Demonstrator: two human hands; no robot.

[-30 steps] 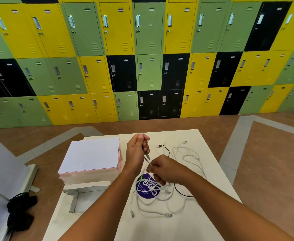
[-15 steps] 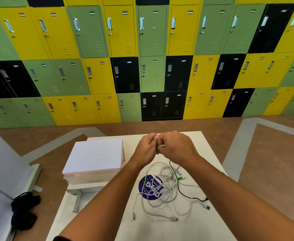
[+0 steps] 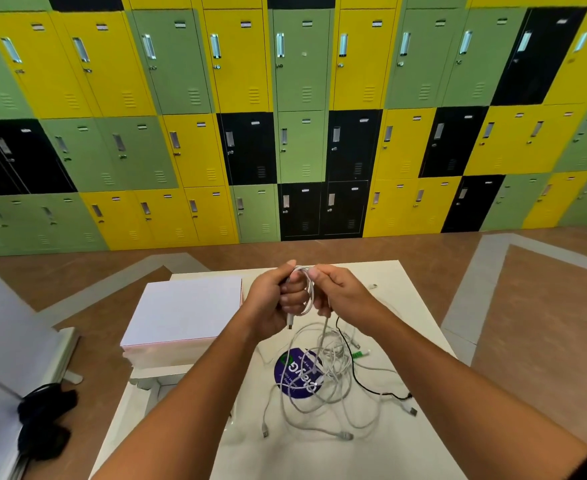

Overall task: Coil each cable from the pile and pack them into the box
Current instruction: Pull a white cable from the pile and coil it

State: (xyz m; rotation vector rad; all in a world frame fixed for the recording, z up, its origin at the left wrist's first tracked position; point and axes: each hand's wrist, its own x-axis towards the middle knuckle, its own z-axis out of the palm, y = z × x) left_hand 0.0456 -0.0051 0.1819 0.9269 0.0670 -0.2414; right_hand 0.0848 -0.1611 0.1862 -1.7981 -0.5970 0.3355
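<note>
Loop now formed: left hand (image 3: 274,303) and right hand (image 3: 341,295) both pinch the light, floppy cable (image 3: 310,291) near its top.

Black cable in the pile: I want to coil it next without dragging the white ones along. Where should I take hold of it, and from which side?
Pinch the black cable near its end at the pile's right edge, coming down from the right. That stretch seems to lie alone on the bare table. Farther up it threads among the white cables.
</note>
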